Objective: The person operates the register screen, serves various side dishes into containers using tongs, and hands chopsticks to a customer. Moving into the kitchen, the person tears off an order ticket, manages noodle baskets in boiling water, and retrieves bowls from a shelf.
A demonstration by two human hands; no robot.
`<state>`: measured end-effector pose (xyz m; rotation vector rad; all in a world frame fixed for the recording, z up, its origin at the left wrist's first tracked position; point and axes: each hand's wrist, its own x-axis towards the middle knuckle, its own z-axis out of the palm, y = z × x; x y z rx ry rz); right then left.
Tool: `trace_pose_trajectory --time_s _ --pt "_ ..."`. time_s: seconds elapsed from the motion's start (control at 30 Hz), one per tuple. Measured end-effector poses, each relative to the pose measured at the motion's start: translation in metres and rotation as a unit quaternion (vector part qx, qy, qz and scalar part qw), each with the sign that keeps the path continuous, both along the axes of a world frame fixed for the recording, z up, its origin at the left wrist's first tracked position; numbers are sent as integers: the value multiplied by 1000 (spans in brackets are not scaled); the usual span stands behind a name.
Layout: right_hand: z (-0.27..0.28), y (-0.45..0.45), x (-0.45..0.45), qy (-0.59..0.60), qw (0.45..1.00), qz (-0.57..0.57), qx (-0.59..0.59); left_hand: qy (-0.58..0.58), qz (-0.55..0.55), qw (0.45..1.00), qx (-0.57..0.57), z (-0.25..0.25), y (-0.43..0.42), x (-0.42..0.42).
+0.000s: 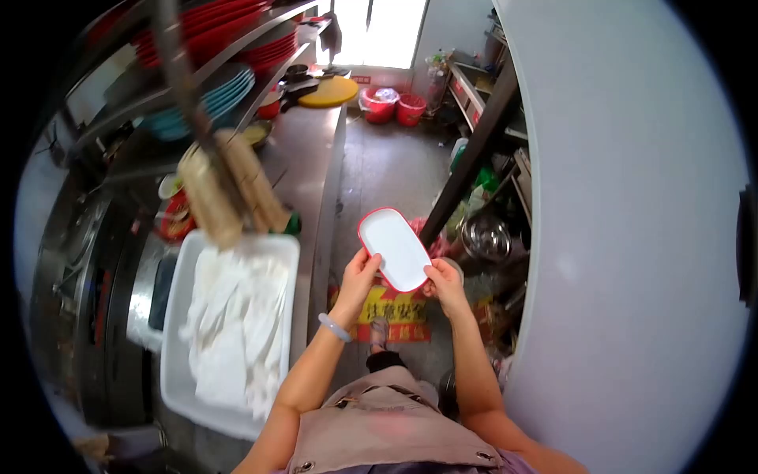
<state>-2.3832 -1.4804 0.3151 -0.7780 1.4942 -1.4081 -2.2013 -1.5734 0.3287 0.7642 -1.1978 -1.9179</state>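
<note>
Between my two hands is a white oblong plate (393, 246) with rounded corners and a red rim, held out in front of my apron above the floor. My left hand (359, 278) grips its near left edge, thumb on top of the rim. At the near right end my right hand (444, 283) pinches the rim, thumb over the edge and fingers underneath. The plate's white inner face is turned up and nothing lies on it. Its underside, with most of my fingers, is hidden.
On my left, a white plastic tub (174, 347) holds white cloths beside a steel counter (304, 154). Blue plates (229, 91) are stacked on a shelf. Ahead stand red buckets (379, 107). A yellow floor sign (391, 312) lies below. To my right are shelving and a pale wall (632, 237).
</note>
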Motion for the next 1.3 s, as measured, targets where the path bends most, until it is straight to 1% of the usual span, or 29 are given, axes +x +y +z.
trace_pose_trajectory --time_s 0.07,0.1,0.17,0.2,0.23,0.3,0.33,0.37,0.43,0.5,0.53,0.57,0.63,0.67,0.7,0.77,0.8,0.83,0.87,0.93,0.97,1.0,1.03,1.07,1.13,1.17,1.23,1.27,1.3 --pt "-15 -81 -46 -35 996 -5 -83 7 45 999 -18 14 -67 -39" --pt "-8 -121 -60 -75 991 -22 -105 13 86 995 -44 26 -94 -44" --pt "-34 -219 -108 -110 986 -75 -104 4 135 990 -27 27 -157 -55" --pt "-44 -264 -140 -68 993 -65 -77 -9 154 988 -26 23 -191 -57" --pt "-51 -293 -154 -73 992 -78 -68 -25 171 985 -18 16 -207 -51" --pt "-50 -378 -204 -143 959 -215 -117 -48 211 976 4 1 -241 -52" --pt "-59 -418 -241 -133 954 -245 -114 -55 228 972 18 1 -258 -59" --pt "-80 -449 -282 -125 947 -276 -109 -65 246 967 33 -7 -271 -66" --pt "-97 -501 -365 -104 928 -337 -117 -75 250 963 60 -17 -301 -78" --pt "-98 -545 -445 -89 877 -454 -126 -122 236 961 78 -35 -340 -98" --pt "-100 -557 -491 -84 864 -482 -120 -139 232 961 64 -39 -353 -111" --pt "-108 -560 -531 -81 850 -509 -109 -171 213 959 74 -38 -366 -120" --pt "-131 -574 -606 -41 802 -590 -85 -213 199 952 97 -52 -388 -130" --pt "-144 -577 -642 -28 788 -613 -62 -234 197 946 110 -55 -399 -141" --pt "-177 -584 -693 -92 811 -569 -102 -250 225 931 138 -54 -389 -143" --pt "-187 -620 -716 -79 888 -443 -92 -284 284 906 132 -63 -355 -138" --pt "-190 -634 -720 -61 915 -392 -72 -331 316 879 137 -58 -337 -143" --pt "-195 -643 -719 -35 932 -357 -50 -310 308 880 185 -64 -334 -145" --pt "-210 -663 -692 1 948 -317 -11 -309 332 856 248 -60 -321 -150" --pt "-265 -630 -596 103 954 -253 121 -334 320 855 234 -69 -310 -131" --pt "-285 -611 -543 123 961 -183 169 -353 302 860 212 -69 -308 -121" --pt "-302 -583 -498 141 960 -109 216 -381 313 836 241 -64 -303 -117" --pt "-313 -563 -454 150 957 -29 245 -405 315 816 266 -63 -300 -108" --pt "-326 -546 -432 148 947 77 273 -423 353 788 275 -57 -276 -133" --pt "-325 -531 -389 173 913 249 274 -485 390 707 336 -75 -231 -132" --pt "-322 -530 -374 188 890 325 260 -477 417 694 343 -87 -202 -128" --pt "-308 -535 -332 215 836 457 213 -464 457 641 406 -108 -143 -120" --pt "-302 -534 -315 226 805 514 189 -447 485 630 411 -106 -126 -124" --pt "-292 -530 -287 232 772 570 161 -463 470 592 463 -103 -110 -126"
